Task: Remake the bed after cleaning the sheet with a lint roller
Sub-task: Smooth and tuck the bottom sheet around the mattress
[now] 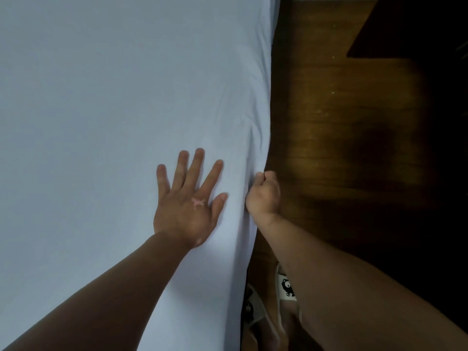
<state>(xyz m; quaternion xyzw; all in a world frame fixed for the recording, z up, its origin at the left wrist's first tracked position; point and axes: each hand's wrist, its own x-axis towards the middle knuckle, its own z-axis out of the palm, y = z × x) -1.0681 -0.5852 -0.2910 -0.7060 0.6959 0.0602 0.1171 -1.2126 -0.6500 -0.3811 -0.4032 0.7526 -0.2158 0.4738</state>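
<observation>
A pale blue sheet (106,102) covers the bed and fills the left two thirds of the view. My left hand (188,201) lies flat on it near the bed's right edge, fingers spread and straight. Just to its right, my right hand (263,193) is curled at the side of the mattress and grips the sheet's edge, where the fabric bunches into small creases. No lint roller is in view.
A dark wooden floor (342,135) runs along the right of the bed. A darker piece of furniture (417,29) stands at the upper right. Slippers with a cartoon print (287,287) are on my feet at the bottom, close to the bed.
</observation>
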